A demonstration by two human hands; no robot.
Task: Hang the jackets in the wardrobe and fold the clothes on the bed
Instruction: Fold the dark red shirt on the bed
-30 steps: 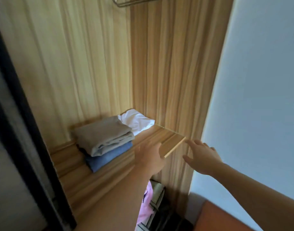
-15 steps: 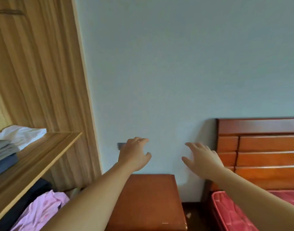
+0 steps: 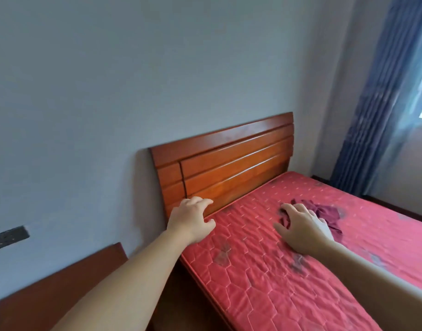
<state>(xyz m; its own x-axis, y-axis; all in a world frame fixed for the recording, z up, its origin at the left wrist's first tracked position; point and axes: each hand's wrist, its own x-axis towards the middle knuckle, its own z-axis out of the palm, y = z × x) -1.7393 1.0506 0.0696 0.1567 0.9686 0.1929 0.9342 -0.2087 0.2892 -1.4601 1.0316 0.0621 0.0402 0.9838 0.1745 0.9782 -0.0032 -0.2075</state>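
A bed with a red quilted mattress fills the lower right. On it lies a crumpled dark red garment, near the middle of the mattress. My right hand hovers in front of that garment with its fingers spread, holding nothing; whether it touches the cloth I cannot tell. My left hand is stretched out over the mattress's head corner, in front of the wooden headboard, fingers loosely curled and empty. The wardrobe is out of view.
A brown bedside table stands at the lower left against the pale wall, with a dark socket plate above it. Blue curtains hang by a window at the far right. A narrow gap separates table and bed.
My view has swung right, from the wardrobe shelf with folded clothes, past the bedside table, to the bed. Both empty hands stay raised in front of me.
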